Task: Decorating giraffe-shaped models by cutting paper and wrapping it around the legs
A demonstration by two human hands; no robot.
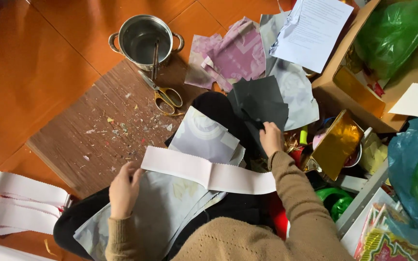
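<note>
Sitting on the orange tiled floor (35, 72), the person appears to be in the middle of sorting and gathering cut paper, judging by the sheets spread over the lap. At far left lies a folded stack of white pinked-edge paper strips (27, 203), well apart from the hands. Next, the left hand (123, 189) rests on the pale grey printed sheets (170, 208) in the lap, fingers curled at the end of a long white paper strip (209, 173); whether they pinch it I cannot tell. Beyond it, a brown wooden board (107, 130) strewn with scraps carries gold-handled scissors (163, 93) and a small steel two-handled pot (143, 39). The right hand (271, 138) has its fingers closed on the edge of a pile of black paper squares (260, 101). A next pull would likely need one sheet separated from the pile. Right of this, a gold foil sheet (337, 142), a cardboard box (349, 92) and a blue plastic bag (414, 164) crowd close, leaving little room
</note>
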